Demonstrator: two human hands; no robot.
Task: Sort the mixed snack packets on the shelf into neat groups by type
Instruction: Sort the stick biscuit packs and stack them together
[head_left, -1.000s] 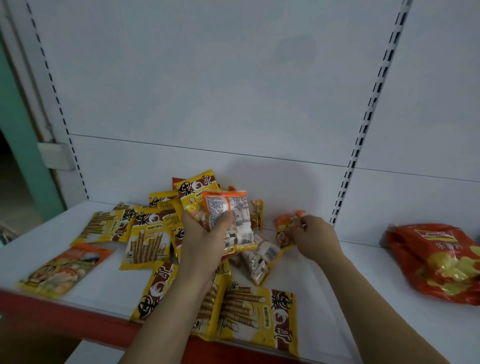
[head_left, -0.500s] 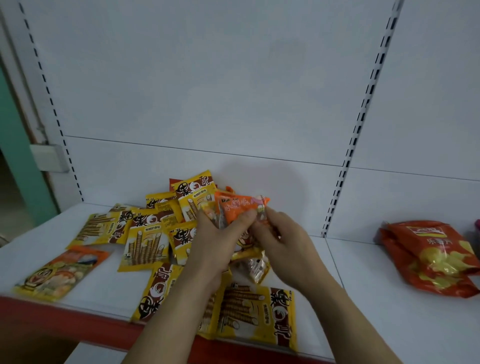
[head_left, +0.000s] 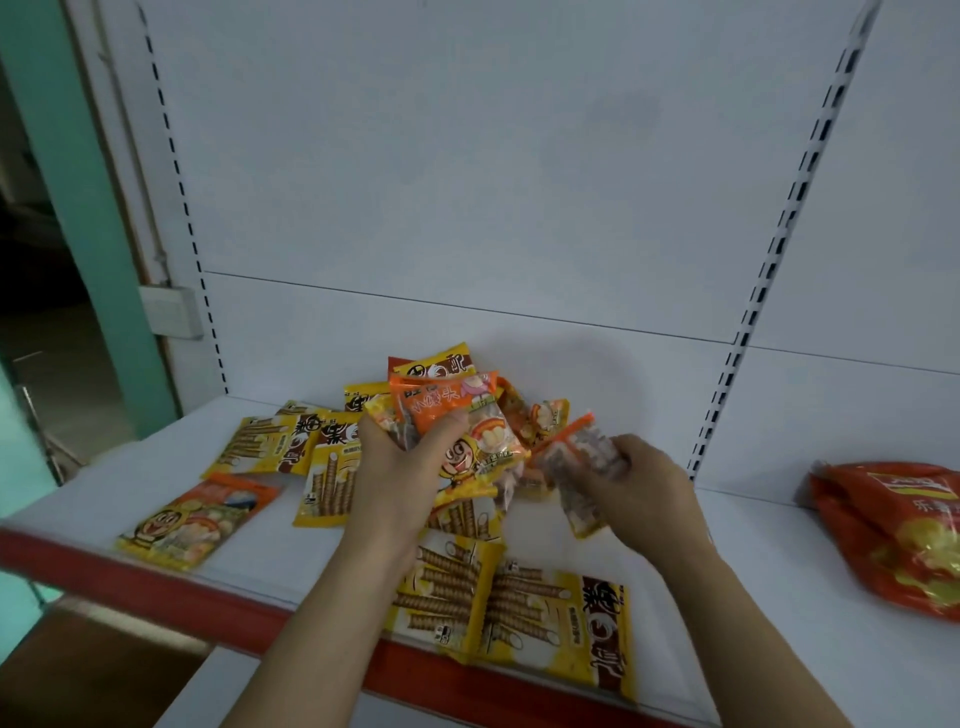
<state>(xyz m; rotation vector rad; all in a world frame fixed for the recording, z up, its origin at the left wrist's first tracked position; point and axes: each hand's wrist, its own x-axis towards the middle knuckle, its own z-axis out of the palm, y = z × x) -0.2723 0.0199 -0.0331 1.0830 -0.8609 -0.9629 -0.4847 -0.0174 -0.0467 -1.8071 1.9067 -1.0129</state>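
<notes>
My left hand (head_left: 400, 467) grips a small stack of orange-topped packets (head_left: 457, 415) above the pile at the middle of the shelf. My right hand (head_left: 634, 488) holds one more orange-topped packet (head_left: 576, 457) just to the right of that stack. Yellow wafer-roll packets (head_left: 550, 618) lie near the front edge, and others (head_left: 270, 441) are spread at the left behind my left hand. One orange-topped packet (head_left: 192, 519) lies alone at the front left. More packets sit hidden under my hands.
The white shelf (head_left: 769, 597) has a red front lip (head_left: 156, 587). Red chip bags (head_left: 893, 530) lie at the far right. A slotted upright (head_left: 737, 353) runs up the white back panel. A teal door frame (head_left: 67, 197) stands at the left.
My right hand added an orange-topped packet to the stack in my left hand, then moved back to the right and now holds another packet. The camera has dipped slightly.
</notes>
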